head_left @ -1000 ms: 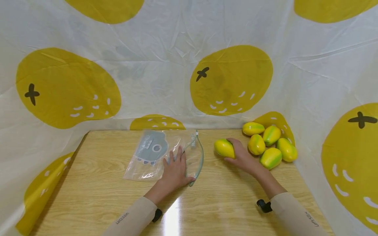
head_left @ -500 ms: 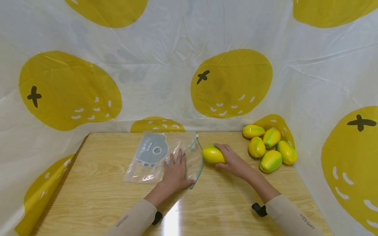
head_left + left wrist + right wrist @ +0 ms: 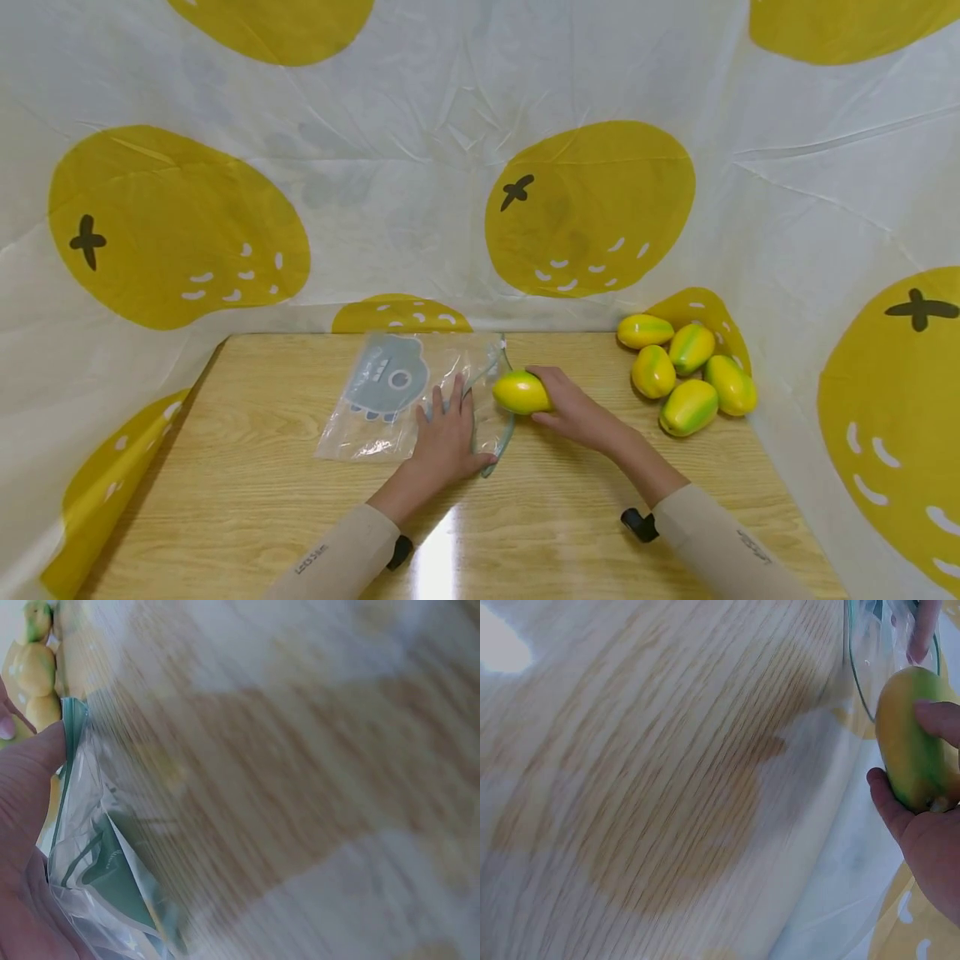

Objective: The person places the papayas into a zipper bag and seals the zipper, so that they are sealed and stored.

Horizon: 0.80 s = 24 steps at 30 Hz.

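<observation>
The left hand [image 3: 446, 437] lies flat on a clear plastic bag [image 3: 438, 360], fingers straight and spread; its thumb reaches to the green closure strip [image 3: 499, 448] at the bag's mouth. No grip is formed on this side. The bag rests on the wooden table [image 3: 240, 475], its mouth toward the person's right, with a blue-grey cartoon print [image 3: 386, 377] on the panel beyond the fingers. A small white slider [image 3: 503, 342] sits at the far end of the strip.

The right hand [image 3: 573, 408] is closed around a yellow-green fruit [image 3: 520, 392], thumb on one side and fingers on the other. The fruit is held lengthwise, its free end pointing at the left hand. It overlaps the strip at the bag's mouth; from where I stand, I cannot tell whether it touches the plastic or is just above it.

Five similar fruits [image 3: 652, 372] form a cluster at the table's far right corner, well apart from the bag. Both forearms wear beige sleeves [image 3: 337, 554], with a black band [image 3: 639, 525] at each wrist. A white cloth [image 3: 405, 208] printed with large yellow fruit shapes hangs behind the table and along both sides.
</observation>
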Available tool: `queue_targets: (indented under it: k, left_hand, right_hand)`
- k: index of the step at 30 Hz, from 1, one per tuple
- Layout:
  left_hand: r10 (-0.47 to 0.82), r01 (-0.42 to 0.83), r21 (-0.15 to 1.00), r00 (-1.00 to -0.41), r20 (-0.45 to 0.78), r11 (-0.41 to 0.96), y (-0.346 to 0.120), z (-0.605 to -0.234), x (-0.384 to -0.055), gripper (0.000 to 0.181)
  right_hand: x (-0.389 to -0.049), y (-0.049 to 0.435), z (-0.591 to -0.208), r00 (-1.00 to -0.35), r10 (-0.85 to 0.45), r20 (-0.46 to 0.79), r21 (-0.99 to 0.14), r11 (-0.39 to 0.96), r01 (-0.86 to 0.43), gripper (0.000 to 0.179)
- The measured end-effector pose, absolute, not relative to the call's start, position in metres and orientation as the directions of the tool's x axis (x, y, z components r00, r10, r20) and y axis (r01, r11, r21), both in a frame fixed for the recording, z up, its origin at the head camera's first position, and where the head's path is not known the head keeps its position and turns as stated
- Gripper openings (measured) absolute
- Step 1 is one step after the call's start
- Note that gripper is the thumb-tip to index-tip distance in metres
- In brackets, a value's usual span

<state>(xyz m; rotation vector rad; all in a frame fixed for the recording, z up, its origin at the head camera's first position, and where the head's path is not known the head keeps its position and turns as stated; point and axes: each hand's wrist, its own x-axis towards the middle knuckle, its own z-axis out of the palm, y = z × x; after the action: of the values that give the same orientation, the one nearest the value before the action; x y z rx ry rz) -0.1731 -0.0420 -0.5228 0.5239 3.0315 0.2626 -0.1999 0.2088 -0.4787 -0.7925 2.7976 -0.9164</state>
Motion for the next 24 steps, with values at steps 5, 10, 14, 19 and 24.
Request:
queue_targets:
  k: [5,10,14,19,24]
  left_hand:
    - [0.343,0.336,0.163,-0.939,-0.019,0.928,-0.043,-0.522,-0.172,0.122]
    - [0.354,0.349,0.155,-0.935,-0.006,0.924,-0.042,-0.523,-0.172,0.12]
    - [0.366,0.364,0.15,-0.931,0.014,0.919,-0.042,-0.523,-0.172,0.118]
    - [0.377,0.377,0.135,-0.926,0.029,0.916,-0.042,-0.523,-0.172,0.117]
    - [0.386,0.387,0.118,-0.922,0.038,0.914,-0.043,-0.524,-0.171,0.118]
  right_hand:
    - [-0.203,0.2,-0.485,-0.866,-0.498,0.051,-0.555,0.707,-0.439,0.071]
    - [-0.205,0.191,-0.49,-0.885,-0.464,0.041,-0.536,0.737,-0.412,0.073]
    - [-0.207,0.187,-0.493,-0.888,-0.455,0.065,-0.506,0.752,-0.423,0.071]
    - [-0.208,0.184,-0.494,-0.895,-0.437,0.092,-0.511,0.751,-0.419,0.065]
    - [-0.207,0.183,-0.499,-0.918,-0.376,0.125,-0.501,0.775,-0.385,0.065]
